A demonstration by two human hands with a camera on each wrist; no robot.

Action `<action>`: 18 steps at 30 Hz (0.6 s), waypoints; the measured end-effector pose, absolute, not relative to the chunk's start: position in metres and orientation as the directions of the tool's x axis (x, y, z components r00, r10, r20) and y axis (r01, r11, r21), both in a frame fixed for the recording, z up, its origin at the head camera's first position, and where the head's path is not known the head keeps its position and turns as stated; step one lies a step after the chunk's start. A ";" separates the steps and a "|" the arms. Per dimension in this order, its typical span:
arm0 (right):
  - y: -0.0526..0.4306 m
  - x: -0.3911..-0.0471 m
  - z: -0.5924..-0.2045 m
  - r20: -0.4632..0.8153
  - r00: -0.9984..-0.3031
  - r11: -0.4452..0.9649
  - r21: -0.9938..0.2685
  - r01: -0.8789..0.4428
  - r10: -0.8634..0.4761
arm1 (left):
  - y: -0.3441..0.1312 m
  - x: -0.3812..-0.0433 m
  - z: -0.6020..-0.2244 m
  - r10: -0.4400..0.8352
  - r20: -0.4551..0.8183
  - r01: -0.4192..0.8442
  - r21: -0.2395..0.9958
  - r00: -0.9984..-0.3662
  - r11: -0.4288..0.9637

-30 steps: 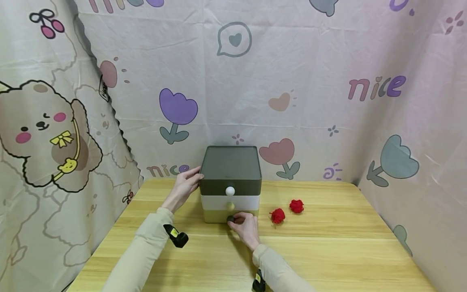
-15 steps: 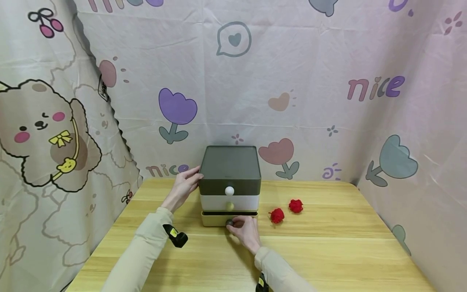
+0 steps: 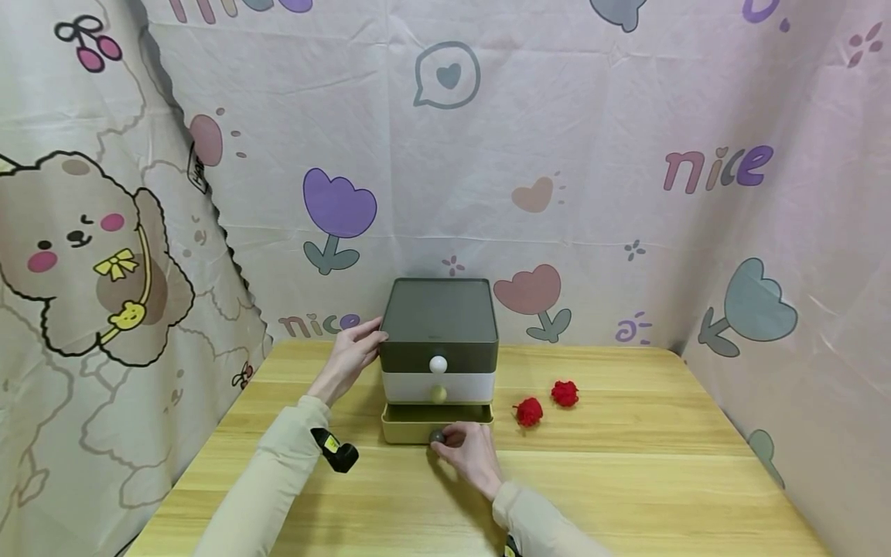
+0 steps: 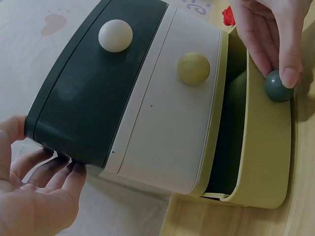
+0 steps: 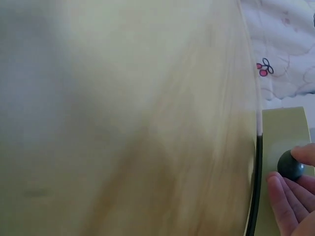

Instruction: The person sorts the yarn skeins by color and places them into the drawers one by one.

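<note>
A small drawer cabinet [image 3: 440,309] stands on the table, stacked in dark green, white and olive tiers. The bottom olive drawer [image 3: 404,433] is pulled part way out, its inside showing as a dark gap in the left wrist view. My right hand [image 3: 473,456] pinches that drawer's dark round knob [image 4: 279,86] between thumb and fingers. At the cabinet's upper left corner, my left hand [image 3: 351,356] rests with its thumb by the top edge and its fingertips against the side. The white knob [image 3: 438,364] and the olive knob [image 3: 438,394] sit on the upper drawers, both closed.
Two red fuzzy balls, a nearer one [image 3: 529,412] and a farther one [image 3: 564,394], lie right of the cabinet on the wooden table [image 3: 626,464]. A printed cloth [image 3: 592,116] hangs directly behind the table and along its sides.
The bottom drawer has slid out toward me, from closed to part way open, with my right hand drawing its knob. My left hand has stayed at the cabinet's corner.
</note>
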State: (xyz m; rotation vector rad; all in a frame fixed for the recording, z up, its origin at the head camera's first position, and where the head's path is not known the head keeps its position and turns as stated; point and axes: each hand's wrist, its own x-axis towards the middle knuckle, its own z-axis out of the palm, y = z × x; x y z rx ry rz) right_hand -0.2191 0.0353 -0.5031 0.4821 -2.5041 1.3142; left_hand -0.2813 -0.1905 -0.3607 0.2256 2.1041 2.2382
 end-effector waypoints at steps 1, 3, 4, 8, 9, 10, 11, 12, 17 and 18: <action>0.035 -0.218 -0.503 0.391 -0.905 0.528 -0.740 -0.417 -0.167 | -0.191 -0.281 -0.361 0.144 0.064 0.055 0.996 -0.987 -0.066; 0.036 -0.215 -0.502 0.406 -0.897 0.519 -0.735 -0.435 -0.177 | -0.191 -0.282 -0.361 0.146 0.064 0.055 0.996 -0.987 -0.068; 0.036 -0.213 -0.502 0.412 -0.893 0.516 -0.734 -0.442 -0.179 | -0.191 -0.282 -0.361 0.146 0.062 0.053 0.996 -0.987 -0.069; 0.037 -0.209 -0.503 0.421 -0.886 0.519 -0.722 -0.457 -0.194 | -0.190 -0.282 -0.361 0.144 0.060 0.051 0.996 -0.988 -0.067; 0.037 -0.209 -0.503 0.417 -0.887 0.522 -0.721 -0.456 -0.199 | -0.190 -0.282 -0.361 0.144 0.059 0.050 0.997 -0.988 -0.067; 0.037 -0.208 -0.504 0.411 -0.889 0.524 -0.721 -0.453 -0.203 | -0.190 -0.282 -0.361 0.143 0.059 0.050 0.997 -0.988 -0.065; 0.038 -0.207 -0.504 0.405 -0.890 0.526 -0.721 -0.452 -0.210 | -0.190 -0.282 -0.361 0.143 0.059 0.051 0.997 -0.988 -0.064; 0.038 -0.206 -0.504 0.401 -0.890 0.526 -0.720 -0.453 -0.218 | -0.191 -0.282 -0.361 0.145 0.059 0.050 0.997 -0.988 -0.064; 0.038 -0.201 -0.502 0.391 -0.887 0.528 -0.713 -0.462 -0.247 | -0.191 -0.283 -0.362 0.146 0.057 0.046 0.996 -0.988 -0.072; 0.038 -0.199 -0.502 0.391 -0.886 0.528 -0.712 -0.464 -0.250 | -0.191 -0.282 -0.362 0.145 0.054 0.044 0.996 -0.988 -0.075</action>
